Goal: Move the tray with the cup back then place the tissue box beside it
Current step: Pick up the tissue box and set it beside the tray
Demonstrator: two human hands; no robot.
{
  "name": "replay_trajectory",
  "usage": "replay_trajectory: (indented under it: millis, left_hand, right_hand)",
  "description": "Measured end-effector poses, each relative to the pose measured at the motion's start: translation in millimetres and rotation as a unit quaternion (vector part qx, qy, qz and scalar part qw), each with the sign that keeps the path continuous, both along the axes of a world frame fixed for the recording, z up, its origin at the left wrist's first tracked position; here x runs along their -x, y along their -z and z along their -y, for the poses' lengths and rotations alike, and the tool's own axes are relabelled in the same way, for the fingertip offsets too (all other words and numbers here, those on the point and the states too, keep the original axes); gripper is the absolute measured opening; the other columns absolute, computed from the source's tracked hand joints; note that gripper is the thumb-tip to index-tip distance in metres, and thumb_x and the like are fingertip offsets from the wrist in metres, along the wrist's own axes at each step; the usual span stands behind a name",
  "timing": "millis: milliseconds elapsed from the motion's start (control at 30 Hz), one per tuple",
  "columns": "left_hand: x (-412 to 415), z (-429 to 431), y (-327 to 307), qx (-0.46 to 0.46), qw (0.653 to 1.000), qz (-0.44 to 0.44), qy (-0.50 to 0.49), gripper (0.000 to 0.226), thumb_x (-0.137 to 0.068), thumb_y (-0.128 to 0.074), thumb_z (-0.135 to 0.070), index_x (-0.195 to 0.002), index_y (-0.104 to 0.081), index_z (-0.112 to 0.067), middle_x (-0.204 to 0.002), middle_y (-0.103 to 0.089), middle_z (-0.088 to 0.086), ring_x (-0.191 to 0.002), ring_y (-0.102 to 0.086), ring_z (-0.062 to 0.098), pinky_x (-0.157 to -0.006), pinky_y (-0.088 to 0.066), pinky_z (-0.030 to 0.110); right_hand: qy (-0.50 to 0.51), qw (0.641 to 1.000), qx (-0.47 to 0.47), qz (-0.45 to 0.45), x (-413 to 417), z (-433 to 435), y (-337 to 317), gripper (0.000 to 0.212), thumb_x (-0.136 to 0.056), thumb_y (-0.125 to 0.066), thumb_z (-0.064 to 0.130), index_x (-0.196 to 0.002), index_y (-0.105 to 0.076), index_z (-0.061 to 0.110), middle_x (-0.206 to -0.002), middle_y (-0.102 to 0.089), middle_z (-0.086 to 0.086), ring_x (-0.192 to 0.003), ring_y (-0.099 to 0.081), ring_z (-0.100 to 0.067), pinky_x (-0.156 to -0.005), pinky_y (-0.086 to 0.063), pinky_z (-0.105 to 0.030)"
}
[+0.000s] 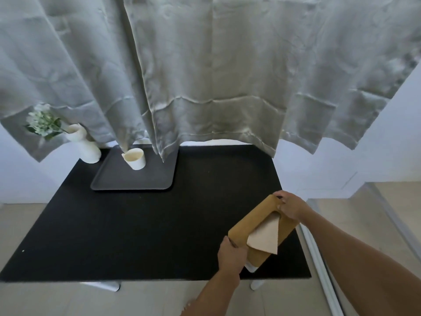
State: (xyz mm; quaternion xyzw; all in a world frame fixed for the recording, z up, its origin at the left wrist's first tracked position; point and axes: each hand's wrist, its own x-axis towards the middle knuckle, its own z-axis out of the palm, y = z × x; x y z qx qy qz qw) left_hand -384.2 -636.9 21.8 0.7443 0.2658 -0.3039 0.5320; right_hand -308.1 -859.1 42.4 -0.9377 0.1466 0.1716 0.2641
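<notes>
Both hands, left [231, 255] and right [292, 207], grip the tissue box [257, 224] by its ends near the tabletop's [114, 236] front right corner; tray [127, 179] with cup [135, 158] at the back edge.

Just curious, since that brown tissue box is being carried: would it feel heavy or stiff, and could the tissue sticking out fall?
Probably light: the tissue box is held by its ends, left hand near, right hand far. It looks fairly stiff, with straight edges and no sag. The loose tissue is floppy and may flap, though it seems tucked into the slot.
</notes>
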Motion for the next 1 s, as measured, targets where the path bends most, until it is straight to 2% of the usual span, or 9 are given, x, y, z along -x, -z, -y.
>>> replay_trajectory:
  millis: [267, 400, 467, 567, 667, 733, 867, 933, 1000]
  left_hand:
    - [-42.0, -35.1, -8.1, -0.001, 0.996, 0.063, -0.056, 0.064, -0.094, -0.057, -0.007, -0.152, -0.037, -0.024, -0.146, -0.05, 0.003, -0.133, -0.051, 0.024, -0.108, -0.049, 0.044]
    - [-89.0, -70.8, -15.9, 0.011, 0.991, 0.09, -0.098, 0.055, -0.095, -0.059, -0.01, -0.144, -0.04, -0.025, -0.111, -0.058, -0.005, -0.095, -0.053, 0.011, -0.083, -0.05, 0.034]
    - [-112.9, -88.2, -21.4, 0.001, 0.991, 0.102, -0.091, 0.053, -0.096, -0.059, -0.013, -0.145, -0.04, -0.024, -0.129, -0.058, 0.003, -0.104, -0.055, 0.016, -0.085, -0.049, 0.035]
    - [-152.3, -113.9, -31.0, -0.006, 0.988, 0.142, -0.059, 0.053, -0.097, -0.057, -0.015, -0.148, -0.043, -0.021, -0.141, -0.056, 0.004, -0.129, -0.054, 0.024, -0.103, -0.05, 0.04]
    - [-189.4, -130.9, -39.9, 0.019, 0.982, 0.19, 0.0, 0.033, -0.092, -0.059, -0.013, -0.123, -0.062, -0.021, -0.12, -0.068, 0.004, -0.118, -0.063, 0.026, -0.097, -0.055, 0.042]
    - [-210.7, -138.2, -46.2, 0.017, 0.979, 0.198, 0.036, 0.025, -0.089, -0.059, -0.012, -0.113, -0.063, -0.019, -0.11, -0.069, 0.005, -0.11, -0.065, 0.027, -0.09, -0.056, 0.041]
    - [-256.1, -142.1, -48.2, -0.01, 0.975, 0.2, 0.097, 0.051, -0.092, -0.058, -0.016, -0.142, -0.049, -0.013, -0.127, -0.062, 0.006, -0.117, -0.06, 0.024, -0.102, -0.051, 0.044]
    - [-275.0, -140.9, -49.4, -0.013, 0.974, 0.204, 0.103, 0.054, -0.092, -0.058, -0.015, -0.145, -0.046, -0.013, -0.12, -0.061, -0.001, -0.104, -0.059, 0.015, -0.095, -0.049, 0.036]
    - [-293.1, -137.7, -49.5, -0.033, 0.971, 0.208, 0.112, 0.05, -0.092, -0.057, -0.015, -0.141, -0.049, -0.013, -0.126, -0.06, 0.005, -0.107, -0.059, 0.02, -0.096, -0.051, 0.039]
  right_hand:
    - [0.07, 0.997, -0.034, 0.022, -29.6, -32.9, -4.1, 0.041, -0.092, -0.052, 0.019, -0.132, -0.044, 0.02, -0.13, -0.053, -0.004, -0.117, -0.052, -0.027, -0.098, -0.042, -0.041]
    - [0.118, 0.989, -0.078, 0.036, -61.9, -64.1, -8.6, 0.019, -0.089, -0.056, 0.02, -0.108, -0.054, 0.02, -0.111, -0.058, -0.003, -0.094, -0.053, -0.018, -0.083, -0.042, -0.033]
    - [0.12, 0.987, -0.099, 0.044, -77.0, -77.6, -12.3, 0.015, -0.089, -0.055, 0.019, -0.103, -0.055, 0.021, -0.108, -0.057, -0.003, -0.093, -0.052, -0.017, -0.082, -0.041, -0.033]
    - [0.126, 0.98, -0.146, 0.056, -101.4, -97.0, -15.2, 0.017, -0.09, -0.053, 0.019, -0.106, -0.055, 0.023, -0.109, -0.053, -0.001, -0.096, -0.05, -0.018, -0.083, -0.04, -0.035]
    - [0.147, 0.968, -0.19, 0.072, -122.6, -109.9, -17.9, 0.03, -0.088, -0.053, 0.014, -0.117, -0.052, 0.023, -0.112, -0.051, -0.001, -0.102, -0.049, -0.021, -0.084, -0.041, -0.038]
    - [0.163, 0.962, -0.208, 0.07, -132.5, -115.1, -16.4, 0.04, -0.085, -0.053, 0.008, -0.123, -0.05, 0.023, -0.114, -0.049, -0.001, -0.103, -0.049, -0.022, -0.084, -0.041, -0.039]
    - [0.165, 0.959, -0.223, 0.052, -154.0, -116.4, -13.7, 0.047, -0.084, -0.055, 0.007, -0.126, -0.046, 0.026, -0.119, -0.046, -0.001, -0.106, -0.048, -0.022, -0.085, -0.044, -0.041]
    - [0.177, 0.956, -0.228, 0.054, -168.0, -115.7, -13.4, 0.05, -0.083, -0.056, 0.007, -0.128, -0.045, 0.026, -0.119, -0.047, -0.002, -0.106, -0.048, -0.023, -0.087, -0.045, -0.043]
    - [0.186, 0.953, -0.232, 0.052, -183.7, -114.2, -13.3, 0.049, -0.083, -0.055, 0.007, -0.128, -0.045, 0.026, -0.118, -0.047, -0.003, -0.106, -0.049, -0.025, -0.092, -0.046, -0.048]
